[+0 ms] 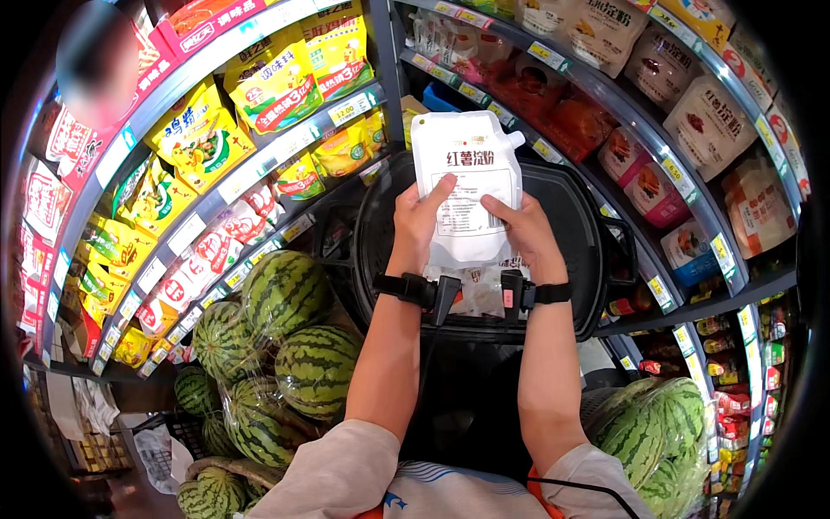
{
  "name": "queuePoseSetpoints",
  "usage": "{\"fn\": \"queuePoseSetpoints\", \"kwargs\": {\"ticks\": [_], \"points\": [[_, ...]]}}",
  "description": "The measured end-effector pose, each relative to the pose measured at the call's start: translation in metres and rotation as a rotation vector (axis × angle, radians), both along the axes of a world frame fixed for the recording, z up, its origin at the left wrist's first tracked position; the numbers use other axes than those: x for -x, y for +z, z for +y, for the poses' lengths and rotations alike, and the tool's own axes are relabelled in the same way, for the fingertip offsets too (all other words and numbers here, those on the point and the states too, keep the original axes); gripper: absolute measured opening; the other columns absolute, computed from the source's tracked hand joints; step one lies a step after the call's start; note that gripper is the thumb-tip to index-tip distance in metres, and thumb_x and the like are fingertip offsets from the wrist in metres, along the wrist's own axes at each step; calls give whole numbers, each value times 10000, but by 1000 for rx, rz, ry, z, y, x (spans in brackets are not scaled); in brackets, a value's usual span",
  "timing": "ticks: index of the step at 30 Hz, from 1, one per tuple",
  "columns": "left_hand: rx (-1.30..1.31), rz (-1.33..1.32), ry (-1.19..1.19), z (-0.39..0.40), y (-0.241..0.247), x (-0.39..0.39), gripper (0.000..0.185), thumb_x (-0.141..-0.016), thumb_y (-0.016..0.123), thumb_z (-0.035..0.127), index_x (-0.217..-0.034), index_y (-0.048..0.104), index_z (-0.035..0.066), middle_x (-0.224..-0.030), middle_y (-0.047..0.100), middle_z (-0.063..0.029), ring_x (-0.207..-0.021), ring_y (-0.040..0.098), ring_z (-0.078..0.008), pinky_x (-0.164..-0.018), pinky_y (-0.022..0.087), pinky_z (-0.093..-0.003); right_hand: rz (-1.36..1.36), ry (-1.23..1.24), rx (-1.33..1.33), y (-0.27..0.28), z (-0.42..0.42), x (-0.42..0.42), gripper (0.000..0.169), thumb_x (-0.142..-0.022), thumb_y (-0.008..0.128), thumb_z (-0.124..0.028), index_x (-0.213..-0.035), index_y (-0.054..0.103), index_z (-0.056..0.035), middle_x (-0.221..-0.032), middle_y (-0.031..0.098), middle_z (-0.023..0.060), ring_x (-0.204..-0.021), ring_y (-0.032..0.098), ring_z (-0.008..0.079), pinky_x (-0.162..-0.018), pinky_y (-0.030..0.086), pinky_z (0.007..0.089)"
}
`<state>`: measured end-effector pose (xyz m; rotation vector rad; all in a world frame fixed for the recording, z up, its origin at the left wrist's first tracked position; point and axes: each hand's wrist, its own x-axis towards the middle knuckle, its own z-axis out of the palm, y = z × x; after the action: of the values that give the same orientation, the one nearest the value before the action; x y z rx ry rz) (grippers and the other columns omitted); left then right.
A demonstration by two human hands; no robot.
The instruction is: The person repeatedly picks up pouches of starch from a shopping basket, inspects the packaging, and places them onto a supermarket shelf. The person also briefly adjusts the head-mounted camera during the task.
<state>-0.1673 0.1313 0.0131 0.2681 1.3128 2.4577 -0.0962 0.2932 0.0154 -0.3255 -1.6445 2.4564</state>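
My left hand (416, 220) and my right hand (530, 233) hold a white spouted starch pouch (468, 217) from its two sides. Both thumbs lie on its front, which bears printed writing and a barcode. The pouch stays upright in view, its small spout at the upper right corner. Below it sits a large black plastic bin (567, 227) with side handles. Partly hidden behind my wrists, other packages (476, 292) show at the bin. Each wrist wears a black strap with a small device.
Shelves of yellow seasoning bags (272, 84) curve along the left. Starch pouches (710, 126) fill the right shelves. Several watermelons (318, 373) are piled at the lower left; wrapped watermelons (648, 434) stand at the lower right. Price-tag rails (674, 168) edge the shelves.
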Motion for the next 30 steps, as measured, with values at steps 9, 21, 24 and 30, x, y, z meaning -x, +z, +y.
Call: {"fn": "queuePoseSetpoints", "kwargs": {"ticks": [9,21,24,30], "points": [[141,12,-126,8,-3,-12,361,-908,715,212,-1154,651,-45,-1029,713,-107,-863,682,-146,-761,530,-260,-20,-49,-3,10,14,-9,434,-804,790,-71,-1185,619,48,-1096,697,159,-944,693,206,-827,556,318],[89,47,-184,28,-9,-13,355,-879,751,221,-1107,679,-41,-1000,724,-108,-848,687,-143,-751,531,-263,27,-49,115,4,36,-20,374,-883,738,-154,-1178,632,50,-1083,702,147,-894,692,179,-792,555,295],[110,44,-239,27,-5,-16,367,-895,732,219,-1137,660,-48,-1028,716,-112,-872,682,-148,-774,527,-265,56,-102,117,8,31,-23,362,-893,730,-171,-1168,642,47,-1073,706,137,-882,690,172,-792,547,294],[47,74,-169,37,-8,-18,359,-914,713,224,-1164,646,-25,-1034,709,-87,-878,667,-128,-774,519,-260,52,-122,34,8,40,-24,370,-869,753,-168,-1145,651,58,-1040,715,137,-884,690,178,-789,535,288]]}}
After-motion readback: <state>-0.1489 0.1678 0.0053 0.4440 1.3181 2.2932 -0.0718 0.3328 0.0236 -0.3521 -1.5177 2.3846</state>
